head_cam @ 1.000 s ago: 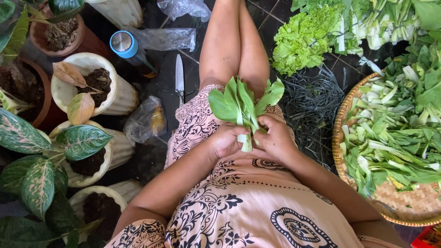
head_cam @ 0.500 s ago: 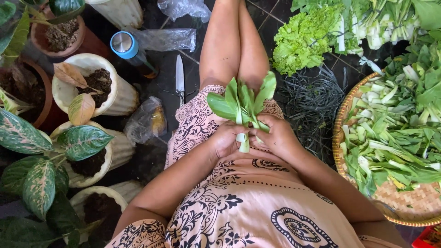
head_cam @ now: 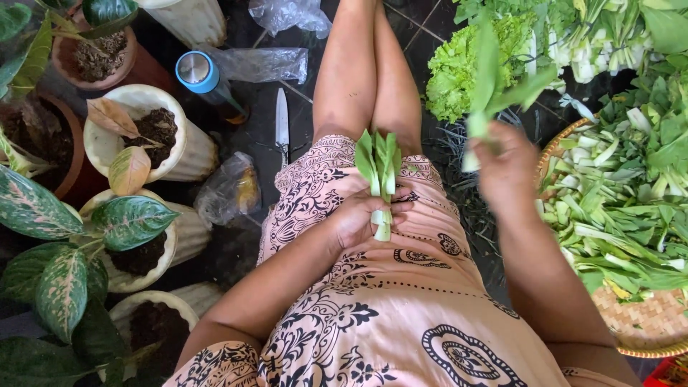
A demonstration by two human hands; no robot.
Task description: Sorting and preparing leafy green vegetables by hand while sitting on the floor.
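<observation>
A small bunch of pale-stemmed green leaves (head_cam: 380, 179) is gripped in the closed left hand (head_cam: 362, 218) over the lap. A blurred leafy green stalk (head_cam: 494, 86) is pinched in the closed right hand (head_cam: 505, 168), beside the left rim of the round woven basket (head_cam: 645, 330).

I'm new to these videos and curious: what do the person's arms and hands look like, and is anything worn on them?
Both arms are bare from the shoulder down: no sleeves reach the forearms, and no gloves, watch, bracelets or rings show on the left hand or the right hand, which is blurred. The only clothing in view is a pale pink dress with a black floral and paisley print, short at the upper arms.
</observation>
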